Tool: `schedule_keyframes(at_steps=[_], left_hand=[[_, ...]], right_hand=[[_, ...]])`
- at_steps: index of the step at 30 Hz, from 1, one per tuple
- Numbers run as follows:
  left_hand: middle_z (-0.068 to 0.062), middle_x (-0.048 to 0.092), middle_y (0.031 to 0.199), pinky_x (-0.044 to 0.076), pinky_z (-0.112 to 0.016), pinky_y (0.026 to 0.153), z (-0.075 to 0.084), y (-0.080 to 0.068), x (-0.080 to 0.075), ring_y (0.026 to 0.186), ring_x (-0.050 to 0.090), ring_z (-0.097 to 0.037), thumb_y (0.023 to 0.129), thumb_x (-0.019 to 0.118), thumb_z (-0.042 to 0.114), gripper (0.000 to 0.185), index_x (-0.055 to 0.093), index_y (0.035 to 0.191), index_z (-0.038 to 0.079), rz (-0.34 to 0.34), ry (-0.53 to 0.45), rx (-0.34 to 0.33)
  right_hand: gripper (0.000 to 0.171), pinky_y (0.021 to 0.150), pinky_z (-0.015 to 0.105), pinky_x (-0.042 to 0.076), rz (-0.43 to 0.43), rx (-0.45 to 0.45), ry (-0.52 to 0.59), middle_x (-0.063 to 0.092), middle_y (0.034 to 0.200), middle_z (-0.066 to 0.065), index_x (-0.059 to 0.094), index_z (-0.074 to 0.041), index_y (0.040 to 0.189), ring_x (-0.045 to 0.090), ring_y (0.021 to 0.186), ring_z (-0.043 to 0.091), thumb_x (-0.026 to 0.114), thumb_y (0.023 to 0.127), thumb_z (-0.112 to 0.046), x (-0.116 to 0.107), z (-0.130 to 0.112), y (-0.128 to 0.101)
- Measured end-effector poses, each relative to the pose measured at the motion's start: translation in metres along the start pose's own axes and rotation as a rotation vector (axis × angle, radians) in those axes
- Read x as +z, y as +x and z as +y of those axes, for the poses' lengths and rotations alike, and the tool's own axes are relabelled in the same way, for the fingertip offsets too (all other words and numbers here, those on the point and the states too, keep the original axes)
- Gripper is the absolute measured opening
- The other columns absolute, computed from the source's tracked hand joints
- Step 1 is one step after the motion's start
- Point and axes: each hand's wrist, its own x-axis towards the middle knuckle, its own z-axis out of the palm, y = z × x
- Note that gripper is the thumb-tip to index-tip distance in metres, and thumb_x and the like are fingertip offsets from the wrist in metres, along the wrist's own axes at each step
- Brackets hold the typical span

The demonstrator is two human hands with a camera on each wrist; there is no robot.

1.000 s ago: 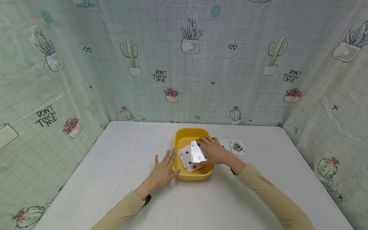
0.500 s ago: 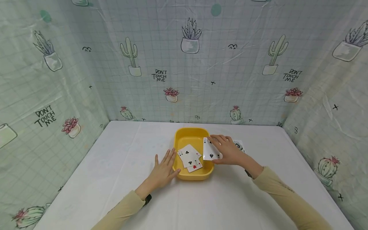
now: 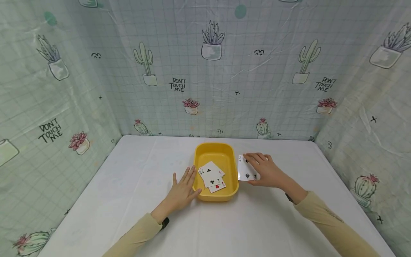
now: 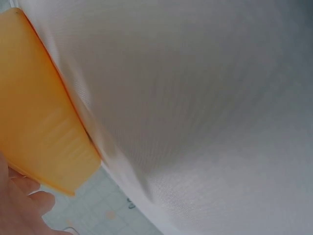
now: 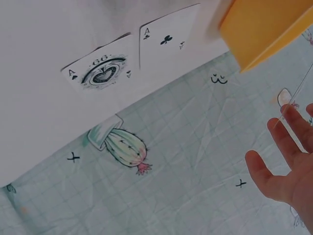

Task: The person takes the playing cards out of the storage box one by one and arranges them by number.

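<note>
My right hand (image 3: pixel 268 171) pinches the thin, slick, bendy card (image 3: pixel 246 173) by its edge, while my left hand (image 3: pixel 183 191) rests flat against the tray (image 3: pixel 216 151).

Right hand (image 3: pixel 268 171): out of the yellow tray (image 3: pixel 232 190) — now right of it.
Spade card (image 3: pixel 246 172): carried along, off the tray's pile.

cards (image 3: pixel 212 176) in tray (image 3: pixel 199 154), another card (image 3: pixel 246 172) right

Bright, even, soft-shadowed light; fisheye bending at head-view edges; blurred, close wrist views.
</note>
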Motion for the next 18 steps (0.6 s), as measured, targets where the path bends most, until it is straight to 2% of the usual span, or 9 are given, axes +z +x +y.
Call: schedule_keyframes(at_steps=[10,18], left_hand=[[-0.002,0.005,0.152,0.007,-0.067,0.100,0.000,-0.001,0.000,0.140,0.009,-0.023,0.090,0.036,0.052,0.074,0.014,0.143,0.006,-0.001,0.001,-0.002],[-0.003,0.006,0.152,0.008,-0.067,0.099,0.001,-0.002,0.001,0.139,0.011,-0.025,0.090,0.037,0.051,0.073,0.014,0.143,0.006,0.009,0.009,0.001]], right_hand=[[0.091,0.090,0.057,0.031,-0.006,0.032,-0.009,0.042,0.134,0.011,0.032,-0.009,0.137,0.039,0.117,0.036,0.074,0.065,-0.044,0.014,0.001,-0.015],[0.089,0.088,0.058,0.032,-0.042,0.043,-0.009,0.042,0.134,0.011,0.033,-0.009,0.137,0.039,0.117,0.035,0.075,0.065,-0.042,0.028,0.008,-0.024]])
